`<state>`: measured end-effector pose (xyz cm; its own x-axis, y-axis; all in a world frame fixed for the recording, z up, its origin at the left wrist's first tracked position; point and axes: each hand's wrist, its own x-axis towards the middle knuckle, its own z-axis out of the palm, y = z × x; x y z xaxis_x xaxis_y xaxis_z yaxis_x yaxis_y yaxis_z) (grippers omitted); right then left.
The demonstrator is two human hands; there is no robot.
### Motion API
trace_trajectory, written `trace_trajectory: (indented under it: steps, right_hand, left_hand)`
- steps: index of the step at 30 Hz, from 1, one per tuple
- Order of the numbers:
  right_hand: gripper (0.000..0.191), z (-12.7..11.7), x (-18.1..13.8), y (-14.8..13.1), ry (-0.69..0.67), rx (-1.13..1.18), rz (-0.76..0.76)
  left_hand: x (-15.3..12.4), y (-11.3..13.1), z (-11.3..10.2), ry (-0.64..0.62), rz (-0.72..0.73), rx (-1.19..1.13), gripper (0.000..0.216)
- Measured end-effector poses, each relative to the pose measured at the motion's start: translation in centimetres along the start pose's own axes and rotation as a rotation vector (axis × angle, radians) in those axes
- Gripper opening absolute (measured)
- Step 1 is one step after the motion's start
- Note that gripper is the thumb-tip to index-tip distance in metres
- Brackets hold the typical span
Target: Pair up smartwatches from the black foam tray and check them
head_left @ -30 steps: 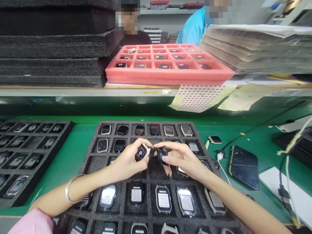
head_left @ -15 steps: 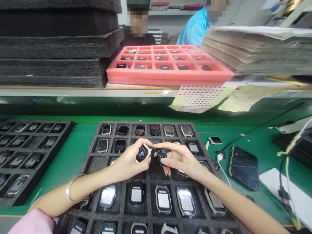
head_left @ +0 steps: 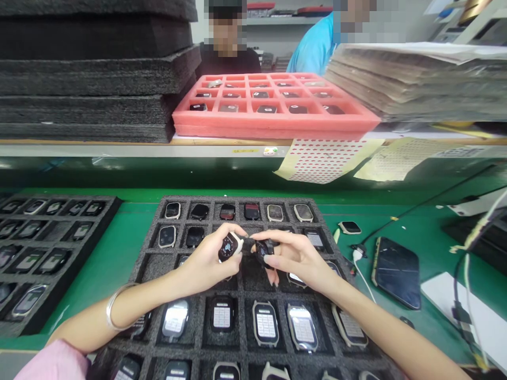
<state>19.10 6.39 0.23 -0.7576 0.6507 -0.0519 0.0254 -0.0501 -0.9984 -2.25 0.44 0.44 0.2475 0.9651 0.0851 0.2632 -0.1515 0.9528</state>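
Note:
My left hand [head_left: 212, 258] is closed round a white-cased smartwatch body [head_left: 229, 246] with its dark screen facing up. My right hand [head_left: 295, 258] pinches a black smartwatch body [head_left: 263, 249] between thumb and fingers. The two watches are held close together, almost touching, above the middle of a dark grey foam tray [head_left: 154, 258]. That tray's pockets hold several more watch bodies; the near rows have lit white screens [head_left: 266, 324]. A silver bracelet circles my left wrist [head_left: 113, 311].
A second dark foam tray [head_left: 101, 221] with watches lies at the left. A loose watch [head_left: 349, 227], cables and a black phone [head_left: 397, 270] lie at the right on the green mat. The shelf above carries a pink foam tray [head_left: 273, 124], black foam stacks and cardboard. Two people stand behind.
Both hands stay together over the tray; the watches shifted only slightly, the left one tipped a little. The person behind the shelf moved slightly right.

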Motion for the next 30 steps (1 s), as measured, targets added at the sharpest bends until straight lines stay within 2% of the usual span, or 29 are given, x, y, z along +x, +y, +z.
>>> trace_trajectory:
  steps: [3,6,10,13,16,21,30]
  right_hand:
    - [0.046,0.0,0.34,0.12,-0.025,0.115,-0.007]
    - [0.048,0.02,0.73,0.24,-0.016,0.225,-0.002]
    - [0.039,0.09,0.94,0.46,0.05,0.231,0.037]
    - [0.032,0.19,0.87,0.64,0.111,0.202,0.033]
    - [0.034,0.3,0.7,0.66,0.148,0.151,0.024]
    - [0.048,0.37,0.48,0.46,0.148,0.165,0.026]
    - [0.048,0.24,0.42,0.58,0.128,0.169,0.042]
  left_hand:
    - [0.1,-0.22,0.11,0.02,-0.026,-0.081,0.032]
    - [0.26,-0.35,0.25,-0.013,-0.093,-0.289,0.042]
    - [0.58,-0.46,0.23,-0.046,-0.131,-0.573,0.041]
    - [0.74,-0.66,0.13,-0.073,-0.168,-0.687,0.036]
    - [0.75,-0.83,0.04,-0.085,-0.167,-0.679,0.035]
    - [0.63,-0.77,0.02,-0.083,-0.15,-0.577,0.036]
    - [0.62,-0.57,0.22,-0.086,-0.114,-0.513,0.032]
